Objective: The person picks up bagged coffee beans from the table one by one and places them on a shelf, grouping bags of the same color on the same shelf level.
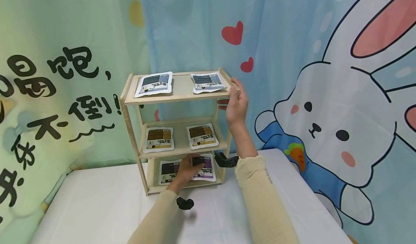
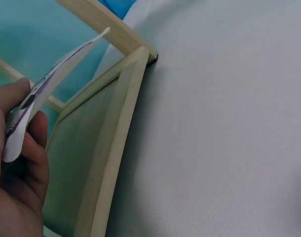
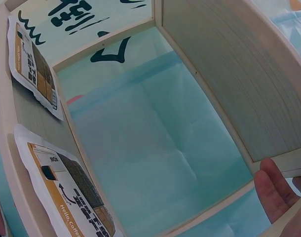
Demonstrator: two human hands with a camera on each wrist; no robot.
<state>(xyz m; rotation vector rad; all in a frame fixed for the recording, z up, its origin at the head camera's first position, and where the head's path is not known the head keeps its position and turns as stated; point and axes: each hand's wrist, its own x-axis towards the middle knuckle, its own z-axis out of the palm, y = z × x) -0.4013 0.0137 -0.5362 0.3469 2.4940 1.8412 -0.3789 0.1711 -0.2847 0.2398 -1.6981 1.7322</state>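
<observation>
A three-tier wooden shelf rack (image 1: 177,100) stands on the white table. My left hand (image 1: 187,170) is at the bottom tier, pinching a white-and-purple coffee pouch (image 1: 208,171) between thumb and fingers. In the left wrist view that pouch (image 2: 66,69) is tilted, edge-on, above the shelf board. Left of it a dark-labelled pouch (image 1: 169,171) is partly hidden behind my left hand. My right hand (image 1: 237,105) grips the right end of the top tier, its fingers (image 3: 271,192) curled around the wood.
Two blue-labelled pouches, left (image 1: 155,84) and right (image 1: 208,82), lie on the top tier. The middle tier bears two brown-and-yellow pouches, left (image 1: 158,139) and right (image 1: 202,135). A printed curtain (image 1: 195,27) hangs behind the rack. White tabletop (image 1: 97,200) extends around its base.
</observation>
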